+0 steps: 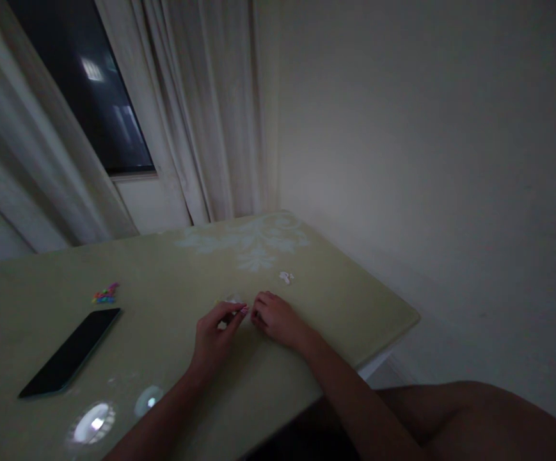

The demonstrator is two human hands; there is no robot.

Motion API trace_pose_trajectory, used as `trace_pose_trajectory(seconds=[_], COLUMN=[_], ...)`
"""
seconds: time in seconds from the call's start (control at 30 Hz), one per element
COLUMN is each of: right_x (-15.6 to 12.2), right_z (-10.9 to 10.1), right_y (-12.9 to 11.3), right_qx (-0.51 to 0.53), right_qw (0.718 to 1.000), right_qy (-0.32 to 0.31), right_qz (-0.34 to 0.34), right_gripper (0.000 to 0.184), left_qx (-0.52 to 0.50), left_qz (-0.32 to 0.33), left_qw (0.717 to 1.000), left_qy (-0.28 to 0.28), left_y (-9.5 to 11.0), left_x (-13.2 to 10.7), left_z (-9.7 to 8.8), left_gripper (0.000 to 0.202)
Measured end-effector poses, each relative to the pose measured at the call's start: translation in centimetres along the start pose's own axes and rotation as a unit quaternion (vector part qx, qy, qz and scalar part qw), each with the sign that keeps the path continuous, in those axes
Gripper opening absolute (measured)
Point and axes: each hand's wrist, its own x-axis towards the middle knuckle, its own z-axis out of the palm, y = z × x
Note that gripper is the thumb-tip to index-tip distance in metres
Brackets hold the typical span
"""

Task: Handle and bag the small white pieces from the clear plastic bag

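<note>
My left hand (214,331) is over the table with thumb and index finger pinched together. Between their tips shows a small pinkish-white piece (244,310), too tiny to name. Close on its right, my right hand (278,318) has its fingers curled downward near the tabletop. Whatever those fingers hold, if anything, is hidden. Just behind the left fingers lies a small clear, whitish thing (233,298), partly covered by the hand. Beyond my right hand are a few small white pieces (286,276).
A dark flat tablet or phone (71,352) lies at the left, with a small cluster of bright multicoloured pieces (105,295) behind it. The pale table (354,307) has a glossy top reflecting lights. Curtains (205,109) and a wall (426,147) border it.
</note>
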Motion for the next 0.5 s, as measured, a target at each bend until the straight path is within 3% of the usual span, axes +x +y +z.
trace_pose_trajectory(seconds=[0.13, 0.27, 0.5], right_x=[-0.15, -0.13, -0.01], right_z=[0.16, 0.02, -0.25], right_y=[0.05, 0.29, 0.23], right_qx=[0.141, 0.334, 0.44], right_qw=[0.989, 0.94, 0.895], right_qy=[0.036, 0.067, 0.061], right_qz=[0.0, 0.019, 0.037], right_gripper=[0.007, 0.014, 0.032], left_qx=[-0.003, -0.004, 0.0], left_qz=[0.035, 0.05, 0.053], left_qw=[0.999, 0.998, 0.998], left_qy=[-0.017, -0.028, -0.022], left_y=[0.26, 0.57, 0.52], left_x=[0.01, -0.02, -0.02], left_z=[0.02, 0.06, 0.04], left_gripper=[0.016, 0.015, 0.015])
